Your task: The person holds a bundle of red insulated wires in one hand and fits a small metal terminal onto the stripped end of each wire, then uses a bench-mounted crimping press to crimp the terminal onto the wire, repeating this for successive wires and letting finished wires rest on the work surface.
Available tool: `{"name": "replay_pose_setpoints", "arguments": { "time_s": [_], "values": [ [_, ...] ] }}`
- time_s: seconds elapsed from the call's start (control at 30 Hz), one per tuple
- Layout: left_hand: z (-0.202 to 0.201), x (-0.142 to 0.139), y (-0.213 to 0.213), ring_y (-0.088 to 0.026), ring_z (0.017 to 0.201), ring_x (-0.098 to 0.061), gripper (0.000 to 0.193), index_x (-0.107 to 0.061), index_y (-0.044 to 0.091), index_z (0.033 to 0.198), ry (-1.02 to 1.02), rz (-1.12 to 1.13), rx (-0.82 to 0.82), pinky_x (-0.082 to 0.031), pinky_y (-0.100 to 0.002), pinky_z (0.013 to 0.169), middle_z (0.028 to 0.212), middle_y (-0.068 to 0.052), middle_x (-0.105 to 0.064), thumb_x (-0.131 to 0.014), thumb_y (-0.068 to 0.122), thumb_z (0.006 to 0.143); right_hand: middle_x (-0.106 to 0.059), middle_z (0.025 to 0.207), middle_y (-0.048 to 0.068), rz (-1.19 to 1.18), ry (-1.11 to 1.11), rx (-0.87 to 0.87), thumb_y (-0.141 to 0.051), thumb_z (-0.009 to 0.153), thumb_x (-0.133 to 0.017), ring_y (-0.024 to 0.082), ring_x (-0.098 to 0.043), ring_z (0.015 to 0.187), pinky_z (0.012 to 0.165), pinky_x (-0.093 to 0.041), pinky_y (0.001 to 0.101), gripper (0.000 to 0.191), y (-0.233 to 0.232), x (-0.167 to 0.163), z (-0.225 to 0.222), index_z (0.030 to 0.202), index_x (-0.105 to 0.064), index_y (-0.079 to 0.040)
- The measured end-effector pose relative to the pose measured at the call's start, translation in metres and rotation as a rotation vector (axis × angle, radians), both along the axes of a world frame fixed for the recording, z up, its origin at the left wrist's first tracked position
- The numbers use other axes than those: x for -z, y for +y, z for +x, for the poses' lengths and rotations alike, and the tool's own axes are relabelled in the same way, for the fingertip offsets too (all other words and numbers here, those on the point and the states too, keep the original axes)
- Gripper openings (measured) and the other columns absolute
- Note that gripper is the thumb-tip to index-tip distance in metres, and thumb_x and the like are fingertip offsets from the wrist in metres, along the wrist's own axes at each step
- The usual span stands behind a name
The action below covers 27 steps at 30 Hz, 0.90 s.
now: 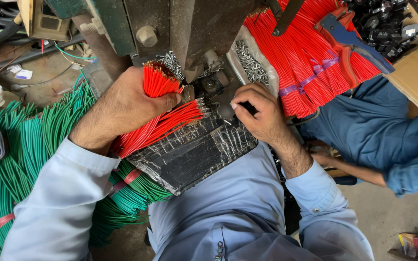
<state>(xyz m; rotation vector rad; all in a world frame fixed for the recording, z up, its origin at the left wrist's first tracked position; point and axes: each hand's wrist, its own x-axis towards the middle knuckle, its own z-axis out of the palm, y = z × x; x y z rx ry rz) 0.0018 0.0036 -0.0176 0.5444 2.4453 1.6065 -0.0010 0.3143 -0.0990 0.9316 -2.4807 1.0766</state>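
A: Head view. Left hand (122, 108) fisted round a bunch of red wires (163, 121), tips fanned beside the press (209, 87). Step looks like terminal crimping.
B: Right hand (257, 113)?
A: Pinched narrow at the die; contents unclear. Tray (267, 72) holds loose metal terminals (248, 60).

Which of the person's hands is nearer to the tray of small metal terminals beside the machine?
The right hand. It lies just below the tray of metal terminals, slightly right. The left hand, holding a bundle of red wires, is farther left.
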Motion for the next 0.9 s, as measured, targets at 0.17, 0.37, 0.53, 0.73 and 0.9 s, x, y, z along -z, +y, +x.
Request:
{"name": "replay_pose_setpoints", "arguments": {
  "time_s": [0.17, 0.37, 0.53, 0.73, 0.9],
  "values": [
    [-0.0012, 0.001, 0.0004, -0.014, 0.073, -0.068, 0.017, -0.073, 0.002, 0.1, 0.028, -0.011, -0.016, -0.056, -0.033, 0.071, 0.079, -0.007, -0.074, -0.072, 0.012, 0.086, -0.069, 0.101, 0.01, -0.108, 0.067, 0.009, 0.005, 0.094, -0.071, 0.024, -0.068, 0.098, 0.088, -0.056, 0.0357, 0.012, 0.0005, 0.0074, 0.002, 0.099, -0.062, -0.001],
    [-0.0013, 0.0032, -0.0005, -0.015, 0.069, -0.066, 0.019, -0.073, 0.001, 0.098, 0.019, -0.064, -0.054, -0.056, -0.034, 0.069, 0.075, -0.01, -0.073, -0.073, 0.014, 0.085, -0.072, 0.101, 0.01, -0.129, 0.072, 0.066, 0.006, 0.098, -0.067, 0.023, -0.068, 0.099, 0.089, -0.056, 0.0356, 0.018, 0.0003, 0.0081, 0.0074, 0.115, -0.066, 0.001],
    [-0.0007, 0.0036, 0.0009, -0.013, 0.07, -0.066, 0.018, -0.072, 0.001, 0.098, 0.013, -0.023, -0.046, -0.056, -0.033, 0.068, 0.075, -0.007, -0.072, -0.072, 0.013, 0.085, -0.072, 0.101, 0.009, -0.067, 0.096, 0.035, 0.006, 0.1, -0.066, 0.024, -0.068, 0.098, 0.089, -0.056, 0.035, 0.014, -0.0002, 0.0055, 0.006, 0.112, -0.067, -0.002],
    [0.0018, -0.0002, 0.0029, -0.011, 0.071, -0.064, 0.014, -0.073, 0.001, 0.098, 0.0, 0.032, 0.003, -0.055, -0.032, 0.068, 0.075, -0.005, -0.071, -0.071, 0.012, 0.088, -0.072, 0.103, 0.008, -0.119, 0.051, 0.038, 0.004, 0.098, -0.068, 0.022, -0.069, 0.098, 0.088, -0.058, 0.0341, 0.015, -0.0024, 0.003, 0.0072, 0.111, -0.066, -0.001],
    [0.0016, -0.0025, 0.0049, -0.011, 0.069, -0.064, 0.015, -0.074, 0.002, 0.096, 0.015, -0.026, 0.007, -0.055, -0.032, 0.068, 0.074, -0.006, -0.072, -0.073, 0.015, 0.088, -0.073, 0.103, 0.008, -0.084, 0.04, 0.031, 0.006, 0.095, -0.071, 0.022, -0.069, 0.098, 0.09, -0.058, 0.0351, 0.015, -0.0032, -0.0007, 0.0081, 0.107, -0.069, -0.003]
  ]
}}
